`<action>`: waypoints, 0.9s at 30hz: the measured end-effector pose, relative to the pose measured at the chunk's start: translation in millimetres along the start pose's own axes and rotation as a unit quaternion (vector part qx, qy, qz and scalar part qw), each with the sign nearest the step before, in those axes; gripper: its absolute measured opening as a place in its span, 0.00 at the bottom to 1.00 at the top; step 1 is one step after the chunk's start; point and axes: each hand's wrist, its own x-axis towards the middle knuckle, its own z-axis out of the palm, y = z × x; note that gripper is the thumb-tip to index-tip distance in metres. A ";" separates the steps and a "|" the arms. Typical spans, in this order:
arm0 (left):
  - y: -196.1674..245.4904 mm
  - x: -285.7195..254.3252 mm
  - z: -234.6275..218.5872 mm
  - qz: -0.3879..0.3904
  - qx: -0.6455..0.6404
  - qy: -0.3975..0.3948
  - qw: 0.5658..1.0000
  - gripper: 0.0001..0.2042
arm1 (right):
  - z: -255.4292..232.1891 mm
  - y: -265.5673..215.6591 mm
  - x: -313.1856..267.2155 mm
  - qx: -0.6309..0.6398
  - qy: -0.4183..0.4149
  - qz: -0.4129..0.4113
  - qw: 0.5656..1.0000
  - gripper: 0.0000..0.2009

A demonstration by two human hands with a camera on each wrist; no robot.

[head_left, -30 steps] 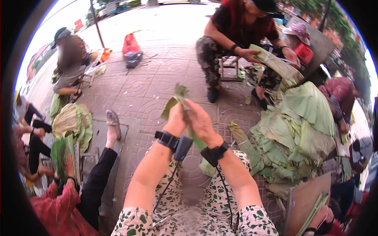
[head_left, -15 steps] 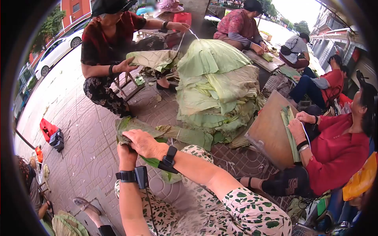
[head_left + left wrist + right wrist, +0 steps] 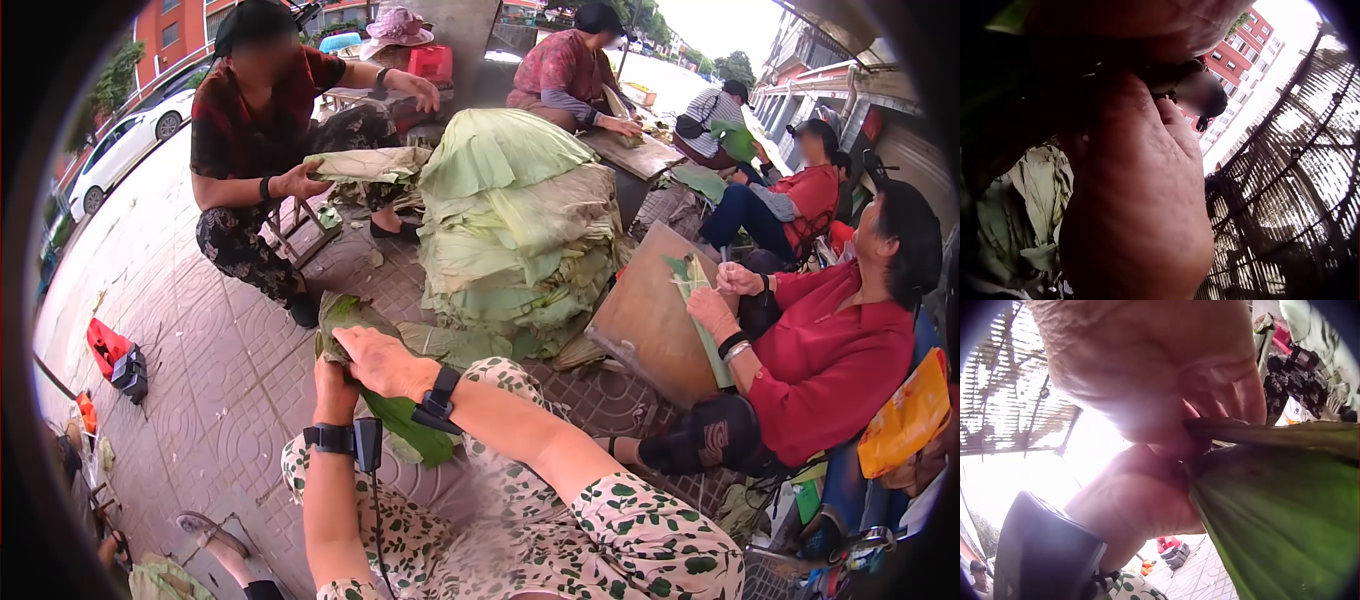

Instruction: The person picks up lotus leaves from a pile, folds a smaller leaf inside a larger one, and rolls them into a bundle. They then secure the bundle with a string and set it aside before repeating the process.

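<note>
A large green leaf point(image 3: 412, 432) hangs below my two hands, which are pressed close together in front of my lap. Its browner, folded upper end point(image 3: 350, 312) sticks out past the fingers. My left hand point(image 3: 335, 392) grips the leaf from underneath, wrist upright. Lying across it from the right, my right hand point(image 3: 385, 362) holds the leaf with curled fingers. In the right wrist view the green blade point(image 3: 1279, 512) fans out from where the hands meet. The left wrist view shows mostly the back of my left hand point(image 3: 1141, 194); the fingertips are hidden.
A tall stack of big pale leaves point(image 3: 515, 230) stands just ahead, with loose leaves point(image 3: 460, 343) at its foot. To the right, a seated person in red point(image 3: 830, 350) works over a wooden board point(image 3: 650, 320). Another person point(image 3: 260, 150) sits ahead on the left, holding leaves.
My view has swung to the right, toward the stack and the other people. My hands stay together on the leaf, and more of its green blade shows below them.
</note>
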 end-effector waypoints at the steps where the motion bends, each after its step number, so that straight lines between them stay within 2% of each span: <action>1: 0.4 -1.0 0.4 0.004 0.008 -0.003 1.000 0.11 | 3.0 0.5 -0.3 0.000 -0.001 0.000 1.000 0.27; 3: -0.1 -2.8 0.3 0.015 0.011 -0.013 1.000 0.10 | 10.3 2.5 -1.5 -0.018 0.052 -0.038 0.998 0.23; 7: 4.4 -10.2 3.7 0.002 0.015 0.013 1.000 0.09 | 13.5 -9.8 -1.8 -0.034 0.032 -0.022 0.999 0.22; 9: 5.4 -13.5 6.9 0.018 -0.005 0.000 1.000 0.08 | 15.9 -19.8 -2.5 -0.071 0.039 0.020 0.997 0.24; 12: 5.9 -12.8 7.9 0.024 -0.007 0.006 1.000 0.07 | 18.9 -17.8 -4.2 -0.072 0.036 0.008 0.997 0.28; 13: 6.1 -14.3 8.6 0.037 -0.004 -0.013 0.999 0.07 | 18.7 -16.5 -2.0 -0.076 0.031 0.004 0.997 0.29; 17: 0.1 -2.7 12.5 0.027 -0.013 -0.009 1.000 0.07 | 12.9 -13.8 0.8 -0.097 0.033 0.006 0.995 0.28; 19: -4.1 -1.2 16.9 0.025 -0.011 -0.005 1.000 0.08 | 9.8 -14.9 1.5 -0.111 0.035 0.037 0.993 0.28; 27: -20.4 19.1 -4.8 0.012 -0.019 -0.004 1.000 0.09 | 1.9 -14.6 -0.3 -0.115 0.016 0.046 0.992 0.29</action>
